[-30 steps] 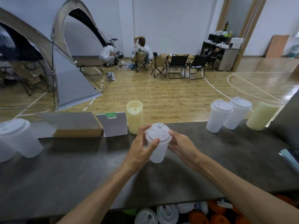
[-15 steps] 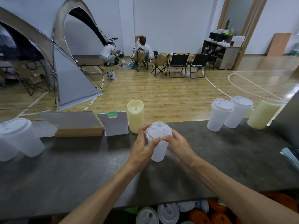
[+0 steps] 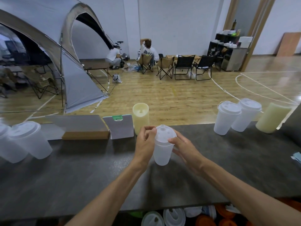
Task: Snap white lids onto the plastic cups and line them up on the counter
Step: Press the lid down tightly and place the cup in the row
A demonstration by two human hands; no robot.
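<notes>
Both hands on lidded cup (image 3: 163,150), held over tabletop (image 3: 81,168).
L hand (image 3: 145,146) & R hand (image 3: 184,150) fingers clasped cup's sides, white lid (image 3: 165,133) on top.

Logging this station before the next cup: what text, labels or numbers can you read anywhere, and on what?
Dark lettering on the back of the seated person's white shirt: blurred, not readable.
Green tag on the grey card on the counter: too small to read.
Cup in hand, lid, other lidded cups: no print visible.
</notes>
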